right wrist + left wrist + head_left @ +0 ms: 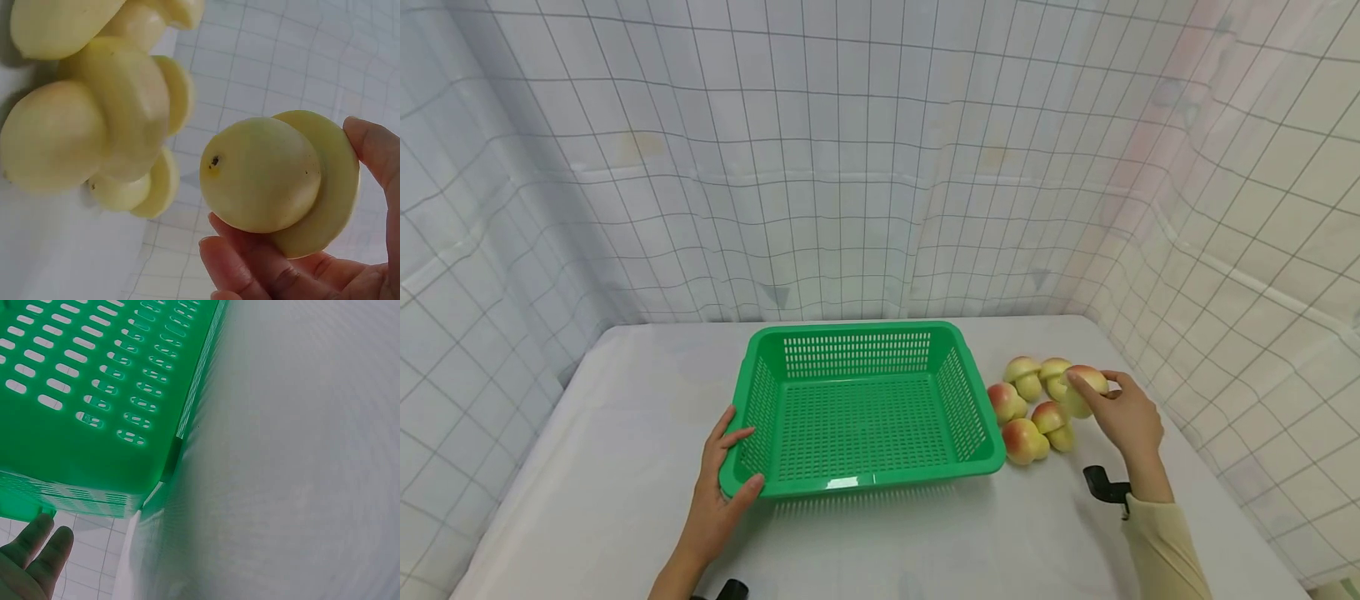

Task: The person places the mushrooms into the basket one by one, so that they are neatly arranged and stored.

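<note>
A green plastic basket [865, 425] with slotted walls stands on the white table. My left hand [718, 492] holds its front left corner, thumb and one finger over the rim. Two fingers [53, 556] of that hand show below the basket wall [81, 444] in the left wrist view. To the right of the basket, my right hand [1127, 417] pinches a mushroom-shaped piece [262, 175], pale yellow with a reddish cap, between thumb and fingers. It is raised beside several similar mushroom-shaped pieces [1022, 442] lying close together on the table.
White cloth [602, 417] covers the table. Grid-patterned curtains [850, 167] surround its back and sides. A black wrist mount [1105, 486] sits at the right wrist, and part of another [732, 590] shows near the left wrist.
</note>
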### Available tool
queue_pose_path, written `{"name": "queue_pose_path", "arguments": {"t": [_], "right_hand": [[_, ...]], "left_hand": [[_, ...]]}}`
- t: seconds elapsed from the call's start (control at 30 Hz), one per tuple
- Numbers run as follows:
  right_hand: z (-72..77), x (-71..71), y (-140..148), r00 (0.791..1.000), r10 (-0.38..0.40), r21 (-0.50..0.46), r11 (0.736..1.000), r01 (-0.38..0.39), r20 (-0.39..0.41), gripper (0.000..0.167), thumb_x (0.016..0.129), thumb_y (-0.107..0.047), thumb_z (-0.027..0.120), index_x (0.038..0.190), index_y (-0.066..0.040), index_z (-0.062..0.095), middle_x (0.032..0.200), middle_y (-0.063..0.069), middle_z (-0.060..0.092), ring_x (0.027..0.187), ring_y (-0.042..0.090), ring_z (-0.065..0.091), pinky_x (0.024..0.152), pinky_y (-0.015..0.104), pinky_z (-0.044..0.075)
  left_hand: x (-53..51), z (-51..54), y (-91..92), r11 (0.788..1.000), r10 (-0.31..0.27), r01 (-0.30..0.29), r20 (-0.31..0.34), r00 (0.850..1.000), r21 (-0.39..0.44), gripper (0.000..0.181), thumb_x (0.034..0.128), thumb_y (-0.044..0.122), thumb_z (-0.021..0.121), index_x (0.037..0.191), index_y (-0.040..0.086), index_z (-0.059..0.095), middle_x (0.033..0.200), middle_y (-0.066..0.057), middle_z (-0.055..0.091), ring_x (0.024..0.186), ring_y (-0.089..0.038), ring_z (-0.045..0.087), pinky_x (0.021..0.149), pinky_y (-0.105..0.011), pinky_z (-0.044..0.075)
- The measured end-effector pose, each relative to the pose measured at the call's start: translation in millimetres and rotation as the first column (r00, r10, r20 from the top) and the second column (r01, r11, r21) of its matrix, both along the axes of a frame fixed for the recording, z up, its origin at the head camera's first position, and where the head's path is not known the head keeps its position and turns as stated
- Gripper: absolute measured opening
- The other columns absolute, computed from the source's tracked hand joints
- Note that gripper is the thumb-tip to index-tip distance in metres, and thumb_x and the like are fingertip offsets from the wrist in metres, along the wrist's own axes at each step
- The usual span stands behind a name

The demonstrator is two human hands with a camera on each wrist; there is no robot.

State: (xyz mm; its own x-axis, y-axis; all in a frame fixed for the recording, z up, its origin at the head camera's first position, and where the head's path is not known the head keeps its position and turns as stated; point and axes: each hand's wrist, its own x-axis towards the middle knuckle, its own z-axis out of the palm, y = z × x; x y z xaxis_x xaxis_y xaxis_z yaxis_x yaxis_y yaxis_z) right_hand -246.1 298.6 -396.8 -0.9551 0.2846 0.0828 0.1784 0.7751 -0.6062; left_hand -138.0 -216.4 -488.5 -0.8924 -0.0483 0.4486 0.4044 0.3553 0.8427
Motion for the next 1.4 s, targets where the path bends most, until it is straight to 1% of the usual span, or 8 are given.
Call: {"name": "queue_pose_path", "arguments": {"t": [0.23, 0.43, 0.53, 0.77, 0.9, 1.17, 1.3, 1.4], "right_hand": [[19.5, 1.6, -28.3, 0.996, 0.074, -0.043, 0.996, -0.077, -0.050, 0.085, 0.082, -0.070, 0.051, 0.136, -0.005, 0.047, 0.112, 0.023, 0.063, 0.094, 0.034, 0.058, 0.067, 0.040, 0.040], [31.3, 2.6, -50.7, 0.985, 0.150, -0.069, 0.985, -0.156, -0.087, 0.080, 0.081, -0.068, 0.056, 0.132, -0.008, 0.051, 0.107, 0.020, 0.066, 0.098, 0.035, 0.059, 0.076, 0.048, 0.040], [35.9, 1.8, -60.3, 0.978, 0.189, -0.077, 0.978, -0.196, -0.091, 0.077, 0.079, -0.068, 0.058, 0.130, -0.010, 0.052, 0.107, 0.018, 0.066, 0.099, 0.034, 0.060, 0.079, 0.048, 0.040], [44.0, -5.2, -81.9, 0.956, 0.287, -0.113, 0.949, -0.293, -0.064, 0.075, 0.078, -0.067, 0.060, 0.128, -0.012, 0.053, 0.100, 0.013, 0.068, 0.088, 0.027, 0.061, 0.067, 0.037, 0.044], [46.4, -12.4, -95.7, 0.941, 0.334, -0.136, 0.931, -0.339, -0.054, 0.075, 0.076, -0.069, 0.061, 0.127, -0.014, 0.053, 0.098, 0.011, 0.068, 0.086, 0.025, 0.061, 0.064, 0.036, 0.046], [52.6, -24.0, -128.5, 0.892, 0.451, -0.159, 0.878, -0.451, -0.041, 0.072, 0.073, -0.070, 0.063, 0.122, -0.017, 0.055, 0.093, 0.005, 0.068, 0.082, 0.023, 0.064, 0.065, 0.037, 0.047], [56.7, -29.4, -145.1, 0.858, 0.514, -0.176, 0.842, -0.510, -0.024, 0.068, 0.074, -0.067, 0.065, 0.119, -0.017, 0.057, 0.085, 0.004, 0.068, 0.078, 0.028, 0.064, 0.061, 0.035, 0.047], [58.9, -33.3, -156.2, 0.829, 0.559, -0.161, 0.817, -0.554, -0.013, 0.063, 0.075, -0.065, 0.065, 0.116, -0.017, 0.059, 0.085, 0.003, 0.067, 0.079, 0.029, 0.063, 0.060, 0.034, 0.045]], "left_hand": [[0.3, 0.5, -0.3, 1.000, 0.000, 0.000, 0.008, 1.000, 0.007, 0.054, 0.0856, 0.001, 0.059, 0.137, 0.002, 0.042, 0.157, -0.001, 0.008, 0.141, -0.021, 0.009, 0.097, -0.012, 0.025], [-0.6, -1.2, -0.1, 1.000, -0.010, 0.010, 0.005, 1.000, 0.013, 0.054, 0.0851, 0.000, 0.059, 0.137, 0.002, 0.042, 0.157, 0.001, 0.007, 0.141, -0.019, 0.009, 0.097, -0.012, 0.025], [-1.0, -2.1, 0.2, 1.000, -0.007, 0.007, 0.006, 1.000, 0.012, 0.055, 0.0850, 0.000, 0.059, 0.137, 0.003, 0.042, 0.157, 0.002, 0.008, 0.141, -0.019, 0.009, 0.097, -0.012, 0.025], [-0.7, -1.2, 0.5, 1.000, -0.004, 0.004, -0.004, 1.000, -0.002, 0.055, 0.0850, 0.001, 0.060, 0.138, 0.004, 0.042, 0.157, 0.003, 0.008, 0.141, -0.020, 0.009, 0.097, -0.012, 0.025], [-0.1, 0.4, 0.9, 1.000, 0.000, 0.000, -0.008, 1.000, -0.002, 0.055, 0.0846, 0.001, 0.060, 0.137, 0.003, 0.043, 0.157, 0.002, 0.009, 0.141, -0.020, 0.010, 0.097, -0.013, 0.024], [1.4, 3.2, 1.2, 1.000, -0.004, 0.004, -0.008, 1.000, 0.004, 0.056, 0.0842, 0.000, 0.060, 0.137, 0.003, 0.042, 0.157, 0.001, 0.009, 0.141, -0.019, 0.010, 0.098, -0.013, 0.024], [1.2, 3.4, 1.0, 1.000, -0.003, 0.003, -0.014, 1.000, 0.010, 0.055, 0.0842, -0.001, 0.059, 0.136, 0.003, 0.043, 0.157, 0.000, 0.009, 0.141, -0.019, 0.010, 0.098, -0.013, 0.024], [0.8, 3.0, 1.1, 1.000, 0.002, -0.002, -0.013, 1.000, 0.007, 0.054, 0.0843, 0.000, 0.060, 0.136, 0.003, 0.043, 0.156, 0.000, 0.010, 0.141, -0.019, 0.011, 0.097, -0.012, 0.024]]}}
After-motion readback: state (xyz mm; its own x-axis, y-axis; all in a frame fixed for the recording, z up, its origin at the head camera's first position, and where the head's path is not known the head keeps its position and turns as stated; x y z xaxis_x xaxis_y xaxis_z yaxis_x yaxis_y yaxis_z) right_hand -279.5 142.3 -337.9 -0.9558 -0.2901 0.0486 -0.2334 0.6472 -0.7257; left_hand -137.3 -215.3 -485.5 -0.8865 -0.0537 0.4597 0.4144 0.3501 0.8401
